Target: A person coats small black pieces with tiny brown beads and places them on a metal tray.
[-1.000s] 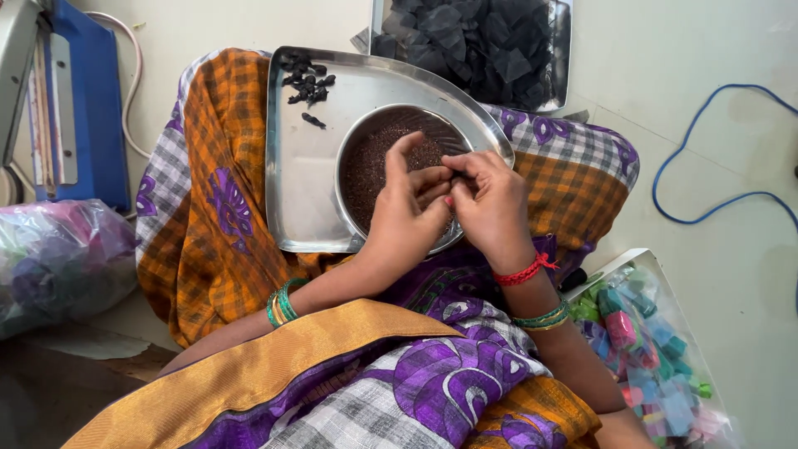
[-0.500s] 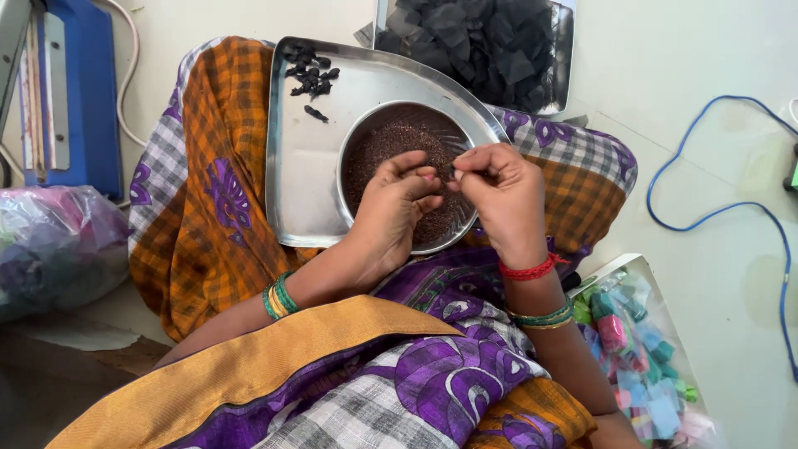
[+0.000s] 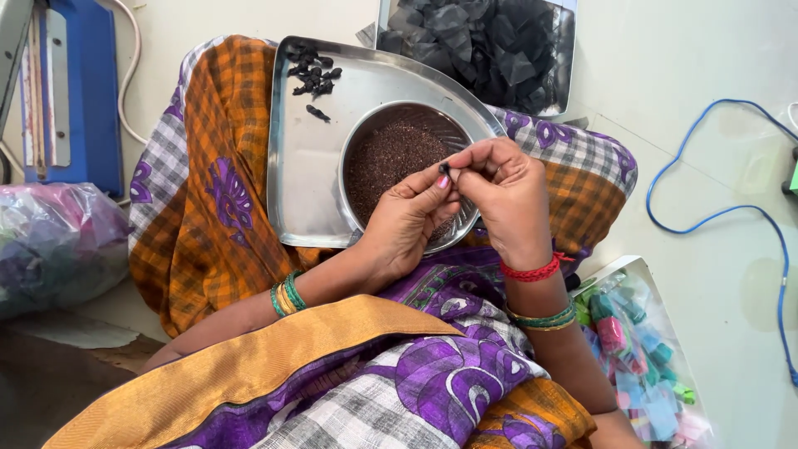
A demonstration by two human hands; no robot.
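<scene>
Both hands meet over the right rim of the round steel bowl (image 3: 378, 133), which holds dark brown seeds (image 3: 391, 162) and sits on the right half of a flat steel tray (image 3: 303, 183) resting on the person's lap. The left hand (image 3: 407, 220) is curled, its thumb and forefinger pinched together on a small black piece (image 3: 444, 169); the other fingers are folded loosely below. The right hand (image 3: 503, 195) is also closed in a pinch, its fingertips (image 3: 459, 166) pressing on the same black piece from the right side, so the two hands touch at the fingertips. The piece is held just above the bowl's right edge, over the seeds.

At the top left corner of the tray lies a small heap of black bits (image 3: 312, 71), with one more bit a little below it. Past the far edge of the tray stands a box of black scraps (image 3: 482, 46). A clear bag of coloured packets (image 3: 632, 349) lies by the person's right side, and a blue cable (image 3: 715, 208) runs over the floor beyond it.

Compared with half a second ago, the left hand has lifted off the seeds and turned its fingertips up to the right hand; a second ago both hands lay lower, over the middle of the bowl.
</scene>
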